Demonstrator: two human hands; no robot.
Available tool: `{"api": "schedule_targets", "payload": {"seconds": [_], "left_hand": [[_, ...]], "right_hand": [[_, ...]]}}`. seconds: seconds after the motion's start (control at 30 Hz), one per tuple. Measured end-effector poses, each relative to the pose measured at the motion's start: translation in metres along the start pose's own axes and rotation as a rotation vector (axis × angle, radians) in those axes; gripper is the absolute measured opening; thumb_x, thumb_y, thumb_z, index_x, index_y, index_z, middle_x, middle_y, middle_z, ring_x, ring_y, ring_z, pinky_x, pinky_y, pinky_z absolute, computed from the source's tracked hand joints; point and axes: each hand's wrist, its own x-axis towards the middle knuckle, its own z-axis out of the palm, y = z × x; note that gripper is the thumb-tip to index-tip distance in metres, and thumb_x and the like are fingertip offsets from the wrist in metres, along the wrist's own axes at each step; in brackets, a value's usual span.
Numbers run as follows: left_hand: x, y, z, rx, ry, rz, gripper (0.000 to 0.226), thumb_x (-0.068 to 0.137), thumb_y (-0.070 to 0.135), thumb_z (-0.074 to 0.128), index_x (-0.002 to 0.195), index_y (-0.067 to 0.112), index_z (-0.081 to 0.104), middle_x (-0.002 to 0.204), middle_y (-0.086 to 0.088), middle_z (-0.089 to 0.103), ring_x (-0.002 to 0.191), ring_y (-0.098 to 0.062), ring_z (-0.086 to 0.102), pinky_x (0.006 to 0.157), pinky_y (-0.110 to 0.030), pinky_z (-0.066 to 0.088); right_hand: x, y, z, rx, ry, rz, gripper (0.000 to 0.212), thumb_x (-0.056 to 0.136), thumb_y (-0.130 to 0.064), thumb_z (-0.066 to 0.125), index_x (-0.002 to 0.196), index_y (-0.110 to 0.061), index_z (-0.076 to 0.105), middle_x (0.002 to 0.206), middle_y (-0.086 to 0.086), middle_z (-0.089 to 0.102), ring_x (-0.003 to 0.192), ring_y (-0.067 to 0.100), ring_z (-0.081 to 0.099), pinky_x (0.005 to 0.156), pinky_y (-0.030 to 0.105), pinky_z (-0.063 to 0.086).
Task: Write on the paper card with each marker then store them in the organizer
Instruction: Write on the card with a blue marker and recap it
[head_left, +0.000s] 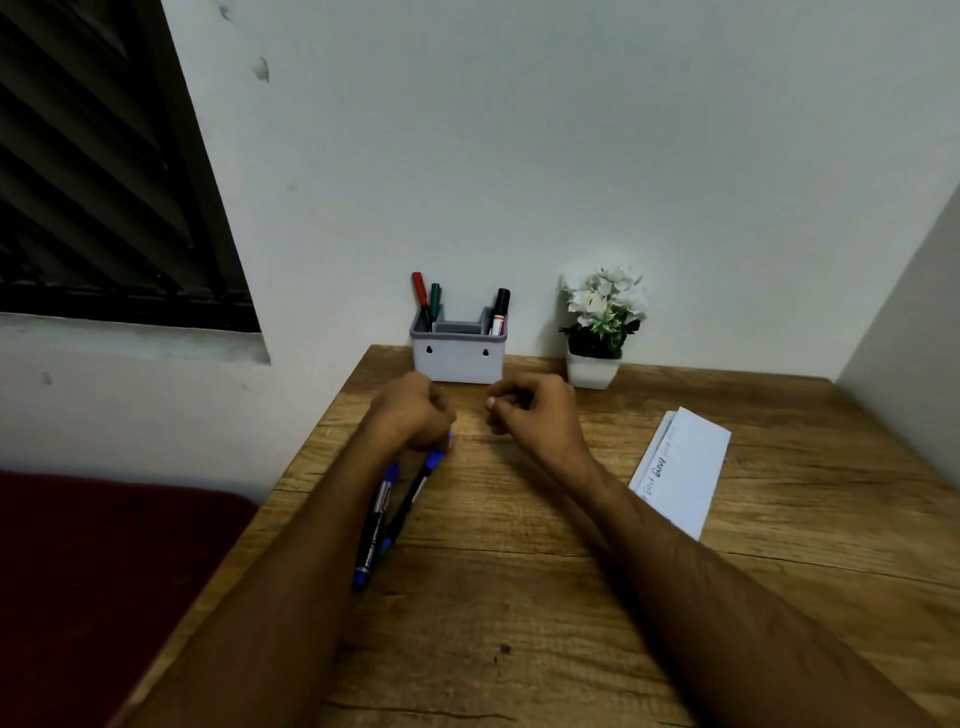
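Wooden desk (571, 597) against wall. Paper card (685, 467) lying right. Organizer (458, 358) at back, holding red, green, black markers. Left hand (410, 410) clenched over two blue markers (395, 514); right hand (535, 410) curled, empty.

Both forearms were bare to the frame's lower edge, with no sleeves, watch, rings or bands on the left hand (413, 410) or right hand (530, 410).
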Motion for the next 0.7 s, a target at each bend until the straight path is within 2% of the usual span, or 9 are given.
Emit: {"api": "schedule_targets", "payload": {"seconds": [0.1, 0.17, 0.23, 0.33, 0.4, 0.47, 0.53, 0.63, 0.7], "left_hand": [[-0.005, 0.015, -0.002, -0.291, -0.078, 0.040, 0.020, 0.076, 0.000, 0.080, 0.090, 0.013, 0.076, 0.089, -0.005, 0.074, 0.079, -0.012, 0.068, 0.066, -0.025, 0.058], [-0.009, 0.026, -0.001, -0.464, -0.110, 0.058, 0.015, 0.081, -0.006, 0.073, 0.090, 0.006, 0.076, 0.085, -0.009, 0.073, 0.073, -0.011, 0.067, 0.058, -0.021, 0.056], [-0.008, 0.035, 0.004, -0.582, -0.115, 0.060, 0.017, 0.083, -0.010, 0.068, 0.089, 0.004, 0.076, 0.082, -0.011, 0.073, 0.072, -0.014, 0.066, 0.058, -0.022, 0.057], [-0.002, 0.050, 0.018, -0.740, -0.085, 0.037, 0.022, 0.086, -0.012, 0.062, 0.083, 0.005, 0.074, 0.080, -0.015, 0.070, 0.071, -0.018, 0.065, 0.063, -0.025, 0.058], [0.003, 0.059, 0.028, -0.848, -0.049, -0.009, 0.021, 0.089, -0.011, 0.059, 0.085, 0.004, 0.073, 0.076, -0.012, 0.066, 0.067, -0.016, 0.062, 0.056, -0.021, 0.056], [0.004, 0.070, 0.037, -0.932, -0.023, -0.044, 0.018, 0.092, -0.008, 0.059, 0.087, 0.005, 0.071, 0.075, -0.009, 0.063, 0.065, -0.015, 0.059, 0.050, -0.019, 0.054], [0.006, 0.077, 0.047, -1.025, -0.030, -0.095, 0.016, 0.092, -0.004, 0.061, 0.082, 0.006, 0.068, 0.074, -0.009, 0.064, 0.065, -0.015, 0.060, 0.052, -0.021, 0.055], [0.003, 0.086, 0.063, -1.138, -0.107, -0.167, 0.014, 0.096, 0.006, 0.060, 0.084, 0.003, 0.067, 0.063, -0.008, 0.069, 0.064, -0.018, 0.064, 0.054, -0.029, 0.058], [0.006, 0.090, 0.072, -1.211, -0.125, -0.182, 0.020, 0.099, 0.009, 0.055, 0.083, 0.004, 0.065, 0.062, -0.007, 0.070, 0.067, -0.018, 0.065, 0.062, -0.034, 0.057]], "right_hand": [[-0.005, 0.001, -0.009, 0.099, -0.004, 0.055, 0.014, 0.094, -0.004, 0.072, 0.084, -0.013, 0.077, 0.063, 0.002, 0.074, 0.058, 0.016, 0.072, 0.062, 0.037, 0.063], [-0.011, 0.001, -0.018, 0.146, -0.028, 0.085, 0.018, 0.098, -0.012, 0.070, 0.081, -0.014, 0.077, 0.068, 0.010, 0.076, 0.061, 0.024, 0.073, 0.063, 0.042, 0.063], [-0.017, 0.000, -0.026, 0.227, -0.075, 0.137, 0.027, 0.102, -0.024, 0.067, 0.086, -0.005, 0.077, 0.075, 0.017, 0.077, 0.062, 0.028, 0.072, 0.061, 0.041, 0.061], [-0.024, 0.001, -0.039, 0.315, -0.154, 0.221, 0.042, 0.103, -0.036, 0.063, 0.087, 0.001, 0.076, 0.075, 0.021, 0.075, 0.058, 0.025, 0.070, 0.051, 0.030, 0.057], [-0.027, 0.005, -0.047, 0.287, -0.202, 0.223, 0.042, 0.104, -0.033, 0.063, 0.089, 0.006, 0.074, 0.073, 0.022, 0.073, 0.057, 0.025, 0.068, 0.048, 0.028, 0.055], [-0.030, 0.008, -0.053, 0.294, -0.218, 0.244, 0.034, 0.105, -0.020, 0.062, 0.095, 0.011, 0.068, 0.066, 0.015, 0.069, 0.051, 0.021, 0.063, 0.047, 0.028, 0.051], [-0.031, 0.011, -0.060, 0.281, -0.181, 0.243, 0.029, 0.105, -0.014, 0.061, 0.096, 0.012, 0.068, 0.062, 0.010, 0.067, 0.047, 0.016, 0.059, 0.045, 0.026, 0.047], [-0.029, 0.015, -0.069, 0.178, -0.097, 0.201, 0.031, 0.103, -0.017, 0.064, 0.080, 0.002, 0.072, 0.060, 0.007, 0.066, 0.043, 0.009, 0.054, 0.045, 0.022, 0.043], [-0.027, 0.020, -0.073, 0.080, -0.086, 0.202, 0.037, 0.104, -0.021, 0.063, 0.072, -0.005, 0.073, 0.056, 0.002, 0.065, 0.041, 0.005, 0.051, 0.046, 0.022, 0.041]]}}
